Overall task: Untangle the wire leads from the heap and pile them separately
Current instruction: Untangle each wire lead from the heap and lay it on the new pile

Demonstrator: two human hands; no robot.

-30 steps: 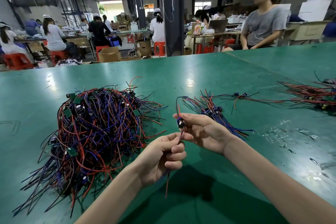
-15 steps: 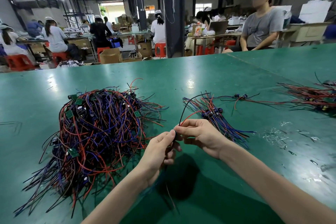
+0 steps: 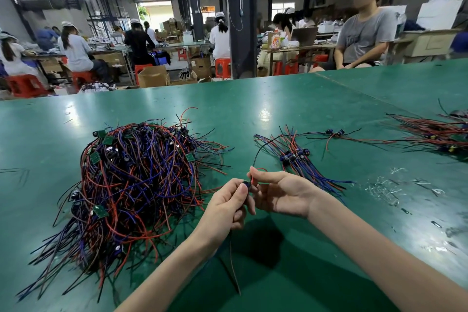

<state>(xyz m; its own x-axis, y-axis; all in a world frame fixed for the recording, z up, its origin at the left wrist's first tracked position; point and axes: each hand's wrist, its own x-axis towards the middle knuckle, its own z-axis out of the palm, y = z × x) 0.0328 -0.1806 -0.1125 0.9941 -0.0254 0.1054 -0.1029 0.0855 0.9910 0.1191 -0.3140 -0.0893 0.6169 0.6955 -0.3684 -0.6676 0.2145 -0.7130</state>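
While both hands meet just above a green table (image 3: 291, 104), they hold a single wire lead (image 3: 247, 185) between them. Left hand (image 3: 228, 208) has its thumb and curled fingers pinching the lead at its small dark connector, and thin red and black wires trail down below the palm. Right hand (image 3: 281, 195) pinches the lead's red wire between thumb and forefinger, the other fingers loosely bent. A large tangled heap (image 3: 131, 185) of red, blue and black leads lies to the left. Just beyond the right hand sits a small separate pile (image 3: 298, 159), with another bundle (image 3: 435, 132) at the table's far right.
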